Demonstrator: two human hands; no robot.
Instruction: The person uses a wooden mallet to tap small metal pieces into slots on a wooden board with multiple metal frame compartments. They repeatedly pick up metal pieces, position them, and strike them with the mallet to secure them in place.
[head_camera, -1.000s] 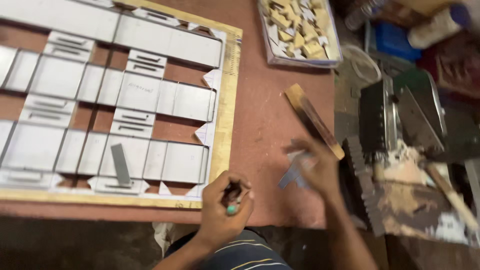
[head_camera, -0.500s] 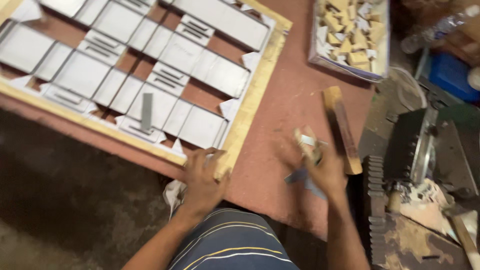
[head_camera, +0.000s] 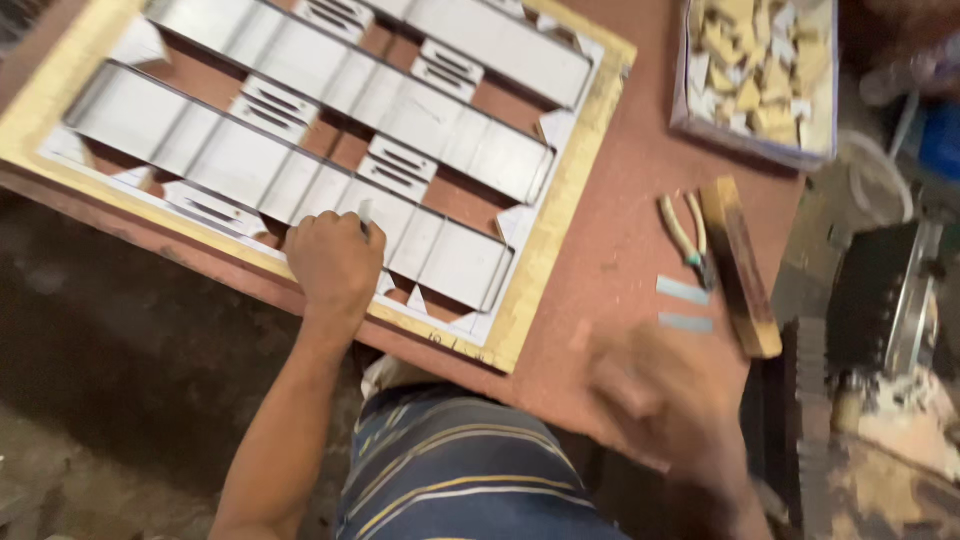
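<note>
Reddish-brown worktop (head_camera: 620, 250) carries a yellow-edged board (head_camera: 560, 225) set with bent grey metal strips (head_camera: 300, 165). From the head view, the left hand (head_camera: 335, 262) is fisted on a small grey strip piece (head_camera: 365, 212) at the board's near edge, seemingly seating it. The right hand (head_camera: 665, 395) is blurred, its fingers unreadable, near two loose strips (head_camera: 684, 305), pliers (head_camera: 690, 240) and a wooden block (head_camera: 740, 265). Pressing the piece home needs steady downward force.
</note>
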